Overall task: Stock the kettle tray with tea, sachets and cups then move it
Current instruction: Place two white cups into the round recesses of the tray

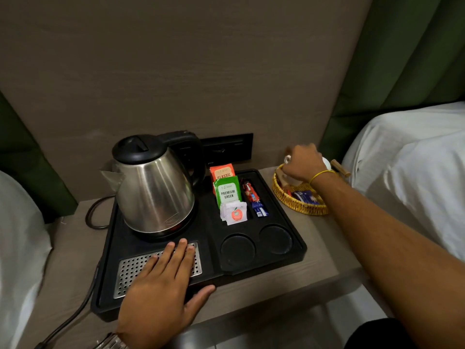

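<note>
A black kettle tray (pixel 264 267) sits on the bedside table. A steel kettle (pixel 156 192) stands in its back left. Its compartments hold an orange tea packet (pixel 222 173), a green tea packet (pixel 227 193), white sachets (pixel 235 214) and red and blue sachets (pixel 254 200). Two round cup recesses (pixel 237 249) at the front right are empty. My left hand (pixel 161 280) lies flat on the tray's perforated metal grate, thumb at the front rim. My right hand (pixel 300 163) is curled over a white cup (pixel 326 162) in a wicker basket (pixel 299 206) to the tray's right.
The wicker basket also holds a blue packet (pixel 305 197). The kettle's black cable (pixel 75 313) runs off the table's left front. A black socket panel (pixel 226 147) is on the wall behind. White bedding lies close on the right (pixel 415 172) and on the left (pixel 20 235).
</note>
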Demonstrator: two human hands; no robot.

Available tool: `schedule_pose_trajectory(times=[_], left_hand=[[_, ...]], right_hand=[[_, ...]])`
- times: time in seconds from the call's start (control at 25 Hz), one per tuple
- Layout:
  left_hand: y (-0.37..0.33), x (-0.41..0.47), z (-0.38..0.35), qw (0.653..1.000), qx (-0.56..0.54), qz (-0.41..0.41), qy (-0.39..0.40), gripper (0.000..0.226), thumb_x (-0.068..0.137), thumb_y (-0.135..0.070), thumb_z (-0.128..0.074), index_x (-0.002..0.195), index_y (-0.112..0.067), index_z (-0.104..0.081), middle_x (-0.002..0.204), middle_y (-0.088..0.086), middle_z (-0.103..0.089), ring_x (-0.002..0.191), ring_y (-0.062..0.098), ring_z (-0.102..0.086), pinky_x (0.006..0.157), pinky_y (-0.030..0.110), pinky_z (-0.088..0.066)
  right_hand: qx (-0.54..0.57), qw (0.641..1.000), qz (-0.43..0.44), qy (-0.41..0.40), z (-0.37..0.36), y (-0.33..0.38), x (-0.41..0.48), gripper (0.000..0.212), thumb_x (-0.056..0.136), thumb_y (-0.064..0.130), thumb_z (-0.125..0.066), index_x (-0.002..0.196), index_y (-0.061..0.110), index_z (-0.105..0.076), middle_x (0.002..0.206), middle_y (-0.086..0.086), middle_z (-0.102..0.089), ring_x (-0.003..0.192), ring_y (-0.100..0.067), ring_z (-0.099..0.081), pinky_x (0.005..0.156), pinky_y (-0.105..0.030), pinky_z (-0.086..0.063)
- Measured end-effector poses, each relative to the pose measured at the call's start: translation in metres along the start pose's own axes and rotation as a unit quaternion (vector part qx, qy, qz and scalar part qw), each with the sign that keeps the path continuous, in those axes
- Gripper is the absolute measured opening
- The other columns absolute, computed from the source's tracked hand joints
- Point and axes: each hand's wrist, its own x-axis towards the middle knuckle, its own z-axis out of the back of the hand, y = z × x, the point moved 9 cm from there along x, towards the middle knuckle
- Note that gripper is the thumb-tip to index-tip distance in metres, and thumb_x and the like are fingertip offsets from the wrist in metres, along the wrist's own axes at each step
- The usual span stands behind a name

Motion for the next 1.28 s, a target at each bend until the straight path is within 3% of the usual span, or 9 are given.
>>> schedule_pose_trajectory(times=[0.12, 0.24, 0.44, 0.6, 0.68, 0.96, 1.08, 1.28], left_hand=[[-0.001, 0.0, 0.0, 1.0, -0.005, -0.004, -0.006, 0.091, 0.086, -0.079, -0.041, 0.138, -0.008, -0.064, 0.145, 0.013, -0.061, 0.13, 0.03, -0.063, 0.102, 0.049, -0.051], [0.001, -0.001, 0.0, 1.0, -0.002, -0.001, -0.006, 0.091, 0.086, -0.079, -0.04, 0.14, -0.008, -0.062, 0.146, 0.013, -0.06, 0.132, 0.03, -0.062, 0.105, 0.048, -0.049], [0.002, -0.002, 0.0, 1.0, 0.001, -0.004, -0.002, 0.091, 0.089, -0.08, -0.039, 0.142, -0.009, -0.059, 0.148, 0.012, -0.059, 0.134, 0.029, -0.06, 0.105, 0.048, -0.051], [0.004, -0.004, -0.002, 1.0, 0.002, 0.001, -0.009, 0.09, 0.09, -0.081, -0.039, 0.144, -0.011, -0.058, 0.149, 0.011, -0.059, 0.135, 0.027, -0.06, 0.106, 0.045, -0.049], [0.004, -0.004, -0.004, 1.0, 0.001, 0.001, -0.01, 0.089, 0.091, -0.081, -0.037, 0.144, -0.012, -0.058, 0.149, 0.011, -0.059, 0.135, 0.027, -0.059, 0.107, 0.045, -0.049], [0.006, -0.006, -0.001, 1.0, -0.005, -0.001, -0.016, 0.088, 0.093, -0.079, -0.036, 0.145, -0.01, -0.056, 0.15, 0.013, -0.058, 0.136, 0.029, -0.058, 0.108, 0.047, -0.051], [0.005, -0.005, -0.001, 1.0, -0.01, 0.0, -0.01, 0.088, 0.093, -0.079, -0.037, 0.146, -0.011, -0.054, 0.151, 0.013, -0.057, 0.138, 0.03, -0.057, 0.109, 0.048, -0.05], [0.003, -0.004, 0.0, 1.0, -0.013, -0.006, -0.021, 0.086, 0.094, -0.077, -0.039, 0.145, -0.01, -0.055, 0.151, 0.014, -0.057, 0.137, 0.031, -0.057, 0.108, 0.048, -0.051]], right_hand=[[-0.036, 0.995, -0.008, 0.096, -0.019, -0.022, 0.001, 0.058, 0.078, 0.042, -0.058, 0.134, 0.028, -0.063, 0.132, -0.011, -0.065, 0.129, -0.04, -0.05, 0.108, -0.054, -0.034], [-0.044, 0.991, 0.013, 0.126, -0.024, -0.019, 0.004, 0.071, 0.069, 0.044, -0.062, 0.139, 0.035, -0.057, 0.133, -0.008, -0.064, 0.132, -0.039, -0.049, 0.111, -0.064, -0.029], [-0.016, 0.995, 0.033, 0.096, -0.011, -0.016, -0.005, 0.067, 0.075, 0.029, -0.081, 0.137, 0.023, -0.059, 0.13, -0.009, -0.066, 0.117, -0.032, -0.062, 0.097, -0.047, -0.056], [-0.015, 0.996, 0.077, 0.033, 0.036, 0.002, -0.013, 0.069, 0.073, 0.025, -0.081, 0.138, 0.017, -0.059, 0.127, -0.014, -0.068, 0.113, -0.034, -0.063, 0.089, -0.04, -0.056], [-0.013, 0.99, 0.133, 0.038, 0.055, 0.03, -0.028, 0.067, 0.072, 0.028, -0.081, 0.135, 0.018, -0.061, 0.122, -0.012, -0.068, 0.105, -0.029, -0.063, 0.081, -0.037, -0.054], [-0.031, 0.917, 0.305, 0.255, 0.011, 0.152, -0.131, 0.061, 0.064, 0.055, -0.083, 0.12, 0.047, -0.061, 0.108, 0.013, -0.063, 0.093, -0.012, -0.062, 0.07, -0.025, -0.052], [-0.027, 0.891, 0.329, 0.312, -0.019, 0.174, -0.158, 0.06, 0.064, 0.055, -0.084, 0.118, 0.047, -0.06, 0.112, 0.01, -0.062, 0.099, -0.017, -0.064, 0.079, -0.035, -0.063], [-0.078, 0.876, 0.34, 0.333, -0.04, 0.179, -0.17, 0.06, 0.069, 0.05, -0.084, 0.121, 0.042, -0.056, 0.124, 0.004, -0.059, 0.112, -0.023, -0.061, 0.088, -0.042, -0.061]])
